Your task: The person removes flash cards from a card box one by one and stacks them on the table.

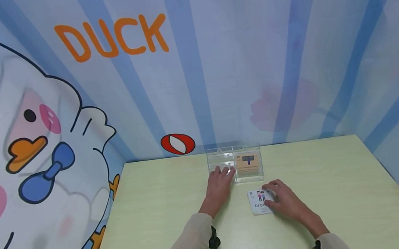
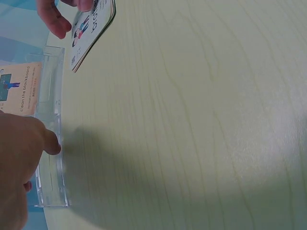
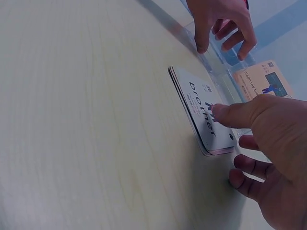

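Note:
A stack of white cards point(image 3: 189, 98) lies on the table, its top card printed "brother" with a picture of two figures. Over the stack's right side is my right hand point(image 1: 285, 201), the thumb on the top card and the other fingers spread by the edges. Behind it stands a clear plastic card holder point(image 1: 220, 156) with two columns. My left hand point(image 1: 219, 186) reaches over its left column, thumb low at the front ledge and fingers inside, with no card visible in them. An orange card point(image 1: 247, 163) reading "clean the blackboard" stands in the right column.
The pale wooden table point(image 1: 331, 184) extends around both hands. A printed fabric backdrop point(image 1: 229, 59) with blue stripes and the word DUCK rises right behind the holder. Duck drawings cover the cloth at both sides.

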`<state>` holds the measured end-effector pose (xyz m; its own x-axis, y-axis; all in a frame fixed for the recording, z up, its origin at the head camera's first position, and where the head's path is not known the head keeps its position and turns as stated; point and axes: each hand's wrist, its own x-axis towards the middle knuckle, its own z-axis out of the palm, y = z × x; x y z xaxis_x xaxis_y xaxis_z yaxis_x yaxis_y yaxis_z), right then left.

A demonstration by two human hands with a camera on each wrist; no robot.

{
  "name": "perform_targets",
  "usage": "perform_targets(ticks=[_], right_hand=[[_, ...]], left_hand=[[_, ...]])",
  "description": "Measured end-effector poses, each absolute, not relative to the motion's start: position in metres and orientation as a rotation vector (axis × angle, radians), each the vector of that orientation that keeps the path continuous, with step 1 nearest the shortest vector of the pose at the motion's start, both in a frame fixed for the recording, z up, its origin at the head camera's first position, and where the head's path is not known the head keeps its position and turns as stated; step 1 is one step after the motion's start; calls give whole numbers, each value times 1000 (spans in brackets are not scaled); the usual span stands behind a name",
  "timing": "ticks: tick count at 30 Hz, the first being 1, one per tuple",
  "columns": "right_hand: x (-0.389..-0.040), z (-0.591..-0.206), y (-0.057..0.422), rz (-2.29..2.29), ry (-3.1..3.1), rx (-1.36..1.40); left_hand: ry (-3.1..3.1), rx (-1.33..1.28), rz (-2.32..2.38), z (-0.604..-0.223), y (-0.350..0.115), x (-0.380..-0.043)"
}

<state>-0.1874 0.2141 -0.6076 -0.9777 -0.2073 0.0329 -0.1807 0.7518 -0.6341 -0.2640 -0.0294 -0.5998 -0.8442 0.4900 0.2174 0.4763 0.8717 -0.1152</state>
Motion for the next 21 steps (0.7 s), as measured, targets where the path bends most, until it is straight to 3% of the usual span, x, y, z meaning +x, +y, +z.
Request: perform_targets(ticks=[21], right_hand=[[-224, -574, 222, -1356, 2897, -387]], left_hand=[[-2788, -743, 107, -598, -30, -263]])
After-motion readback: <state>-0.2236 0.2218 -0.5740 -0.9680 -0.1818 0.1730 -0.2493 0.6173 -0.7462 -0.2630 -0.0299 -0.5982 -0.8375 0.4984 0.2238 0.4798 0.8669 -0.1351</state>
